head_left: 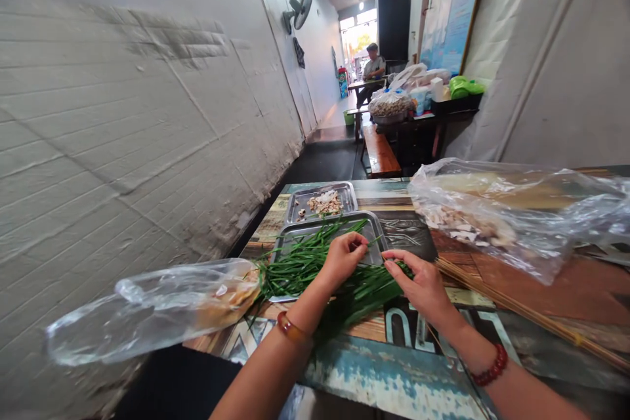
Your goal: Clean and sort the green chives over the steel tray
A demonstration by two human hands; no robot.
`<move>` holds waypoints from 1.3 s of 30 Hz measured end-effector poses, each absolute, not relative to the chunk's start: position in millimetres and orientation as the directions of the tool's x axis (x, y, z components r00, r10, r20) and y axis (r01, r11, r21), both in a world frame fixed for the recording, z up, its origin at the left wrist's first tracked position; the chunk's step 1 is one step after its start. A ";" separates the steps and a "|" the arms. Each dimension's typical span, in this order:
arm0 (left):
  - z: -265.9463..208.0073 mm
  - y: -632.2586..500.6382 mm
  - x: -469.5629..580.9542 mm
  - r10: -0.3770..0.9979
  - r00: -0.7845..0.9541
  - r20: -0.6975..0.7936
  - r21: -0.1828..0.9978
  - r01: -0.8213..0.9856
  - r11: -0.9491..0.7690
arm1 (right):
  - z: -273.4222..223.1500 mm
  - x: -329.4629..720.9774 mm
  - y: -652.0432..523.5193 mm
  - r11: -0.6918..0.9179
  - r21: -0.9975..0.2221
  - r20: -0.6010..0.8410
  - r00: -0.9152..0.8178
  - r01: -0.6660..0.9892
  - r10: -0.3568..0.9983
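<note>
My left hand is closed in a pinch above the greens, with a thin green chive strand at its fingertips. Just to its right, my right hand pinches a thin bamboo skewer, which slants down toward me below the palm. The two sets of fingertips are close but apart. Beneath both hands, a pile of long green chives covers much of a metal tray and spills over its near edge. Part of the skewer is hidden by my right hand.
Behind sits a smaller metal tray with pale chopped pieces. A clear bag lies left; another bag of pale pieces lies right, near a bundle of skewers. Farther back are a bench and a seated person.
</note>
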State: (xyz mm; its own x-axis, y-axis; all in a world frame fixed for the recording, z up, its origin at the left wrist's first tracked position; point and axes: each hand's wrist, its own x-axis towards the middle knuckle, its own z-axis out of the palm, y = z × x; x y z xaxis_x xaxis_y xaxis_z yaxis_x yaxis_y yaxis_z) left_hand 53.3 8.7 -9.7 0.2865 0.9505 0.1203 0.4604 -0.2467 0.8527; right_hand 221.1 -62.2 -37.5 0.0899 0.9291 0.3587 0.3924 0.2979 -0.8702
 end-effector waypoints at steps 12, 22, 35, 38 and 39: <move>-12.3 -4.5 57.0 0.921 0.379 0.085 0.938 0.282 -0.202 | -34.1 225.6 -64.6 0.153 -0.902 0.216 0.114 0.404 0.970; -8.9 -8.1 57.3 0.906 0.421 0.031 0.973 0.197 -0.125 | -31.9 223.9 -65.5 0.177 -0.880 0.240 0.092 0.441 0.966; -8.7 -9.1 57.5 0.906 0.418 -0.061 0.989 0.148 -0.001 | -34.0 224.2 -64.3 0.184 -0.885 0.243 0.087 0.427 0.966; -7.2 -9.8 57.7 0.906 0.416 -0.077 0.991 0.134 0.023 | -34.5 224.0 -63.8 0.209 -0.880 0.267 0.079 0.427 0.960; -6.6 -9.9 57.8 0.906 0.415 -0.083 0.991 0.131 0.031 | -34.5 223.9 -63.6 0.217 -0.878 0.273 0.076 0.426 0.959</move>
State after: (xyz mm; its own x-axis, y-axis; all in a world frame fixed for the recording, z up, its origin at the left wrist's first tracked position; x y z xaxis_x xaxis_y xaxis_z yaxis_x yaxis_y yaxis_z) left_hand 57.8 -9.9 -6.6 0.4152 0.9059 -0.0830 0.1306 0.0309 0.9910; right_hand 223.9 -63.6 -34.5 0.0758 0.9589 0.2733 0.4260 0.2167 -0.8784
